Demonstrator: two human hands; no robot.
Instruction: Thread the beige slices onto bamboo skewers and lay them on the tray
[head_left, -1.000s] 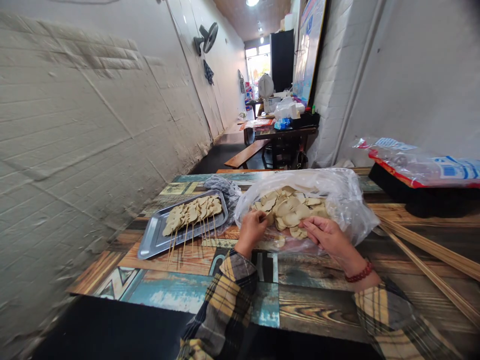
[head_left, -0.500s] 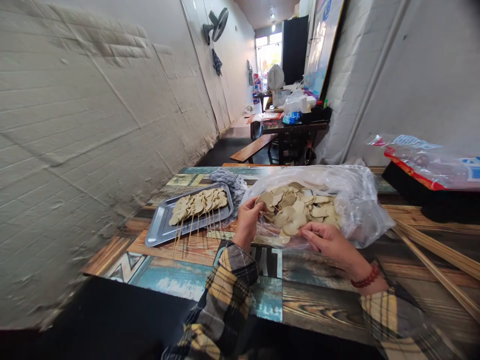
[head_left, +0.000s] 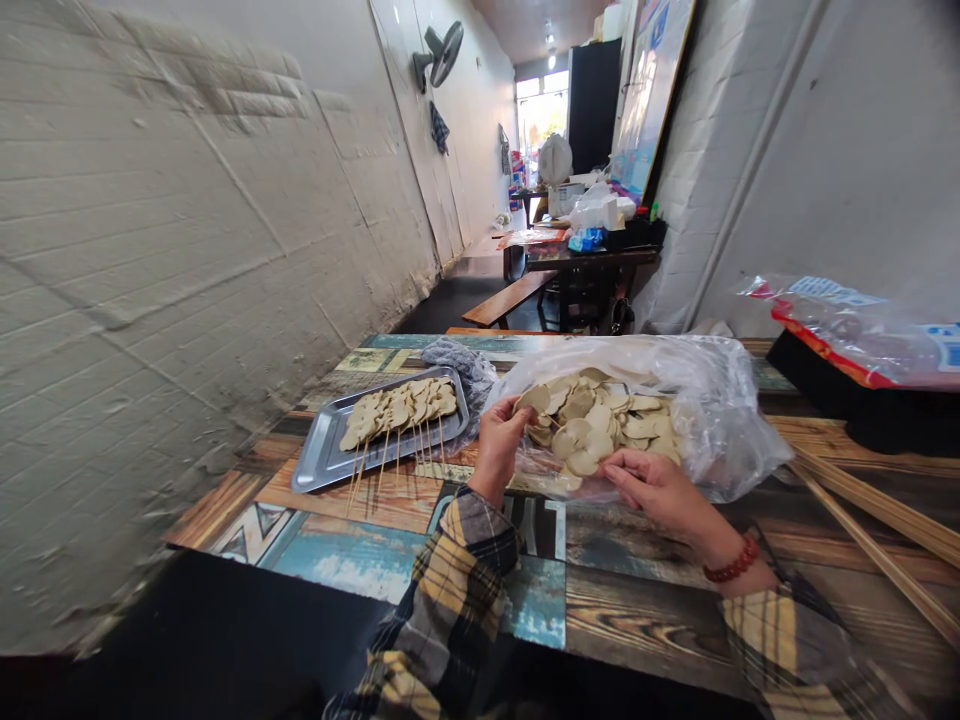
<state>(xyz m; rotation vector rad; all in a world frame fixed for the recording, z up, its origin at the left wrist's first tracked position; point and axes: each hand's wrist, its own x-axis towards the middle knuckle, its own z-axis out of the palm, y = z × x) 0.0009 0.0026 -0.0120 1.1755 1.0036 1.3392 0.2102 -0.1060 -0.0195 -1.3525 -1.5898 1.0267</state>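
My left hand (head_left: 501, 447) pinches a round, pale tan slice (head_left: 535, 401) at the left side of an open plastic bag. My right hand (head_left: 656, 490) is closed in a pinch beside a few overlapping slices (head_left: 581, 447), which appear threaded on a thin wooden skewer (head_left: 554, 425). Its stick shows just left of those slices, while the end in my right fingers is mostly hidden. Many loose slices (head_left: 649, 425) fill the clear plastic bag (head_left: 724, 430) behind both hands. To the left, several loaded skewers (head_left: 401, 410) lie on a metal tray (head_left: 319, 465), sticks towards me.
Bare wooden sticks (head_left: 877, 500) lie on the table's right side. Behind them, a black container (head_left: 817, 365) carries red-edged plastic packaging (head_left: 862, 330). A grey crumpled cloth or bag (head_left: 459, 362) sits behind the tray. Beyond stand a bench (head_left: 510, 298) and another table (head_left: 592, 257).
Both hands stay nearly in place, with the slices between them shifted very slightly. The whole view has moved a little; the tray and bag look the same.
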